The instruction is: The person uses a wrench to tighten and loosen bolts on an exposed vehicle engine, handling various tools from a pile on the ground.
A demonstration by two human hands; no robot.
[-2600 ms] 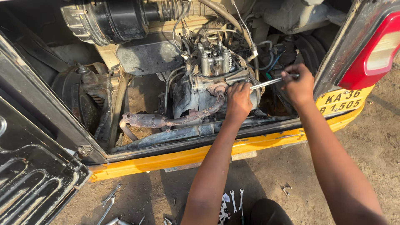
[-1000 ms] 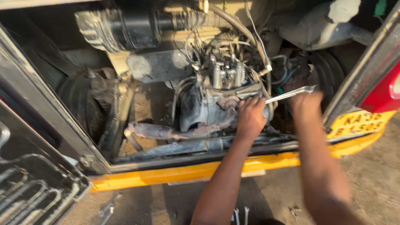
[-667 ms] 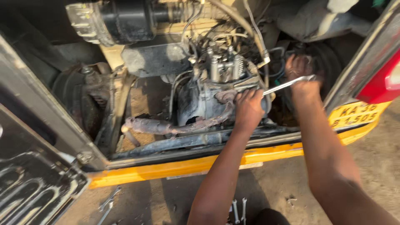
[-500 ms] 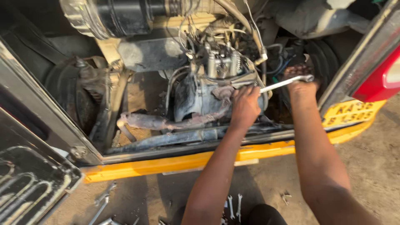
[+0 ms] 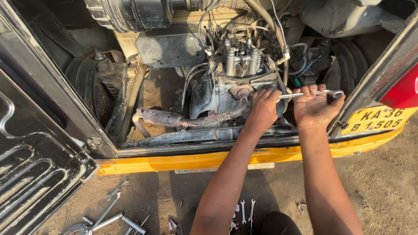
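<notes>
Silver, shiny spanner [image 5: 311, 94] set against a dull grey, grime-darkened engine [image 5: 226, 89]. Rust-brown exhaust pipe [image 5: 174, 118] with paler patches. Black ribbed air filter housing [image 5: 130, 13] above a cream-coloured panel [image 5: 191, 19]. Bright yellow bumper strip [image 5: 174, 162] along the lower edge of the vehicle. Yellow number plate [image 5: 376, 119] marked in black characters. Red tail lamp [image 5: 405, 91] framed in dark grey. Black hatch door [image 5: 35, 165] patterned with raised curved ribs. Sandy brown ground [image 5: 383, 182] scattered with silver tools [image 5: 106, 215].
</notes>
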